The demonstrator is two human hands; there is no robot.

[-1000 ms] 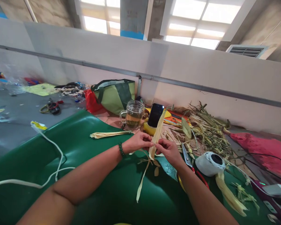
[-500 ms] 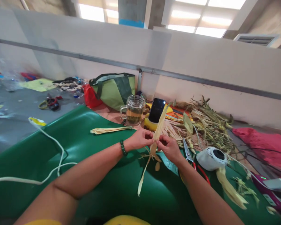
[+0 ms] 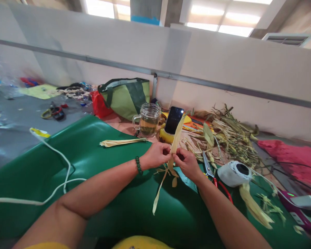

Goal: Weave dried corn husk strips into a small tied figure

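Observation:
Both hands meet over the green mat (image 3: 106, 197), pinching one pale dried corn husk (image 3: 177, 138). My left hand (image 3: 158, 154) grips it from the left, a dark green bead bracelet on the wrist. From the right, my right hand (image 3: 188, 163) pinches the same spot. The husk's broad blade rises upright above the fingers, its tip in front of the phone. Below the fingers dangle a narrow husk strip (image 3: 158, 199) and small leaf-like pieces. What lies between the fingertips is hidden. Red-handled scissors (image 3: 208, 167) lie just right of my right hand.
A glass mug (image 3: 149, 121) of pale liquid stands behind my left hand, beside a propped phone (image 3: 173, 119). A folded husk (image 3: 121, 142) lies on the mat. To the right are a white thread spool (image 3: 234, 174), a pile of dried husks (image 3: 230, 138) and a purple power strip (image 3: 298, 211).
The view has shifted very slightly. Both hands keep their pinch on the corn husk in nearly the same place, with only small finger movement.

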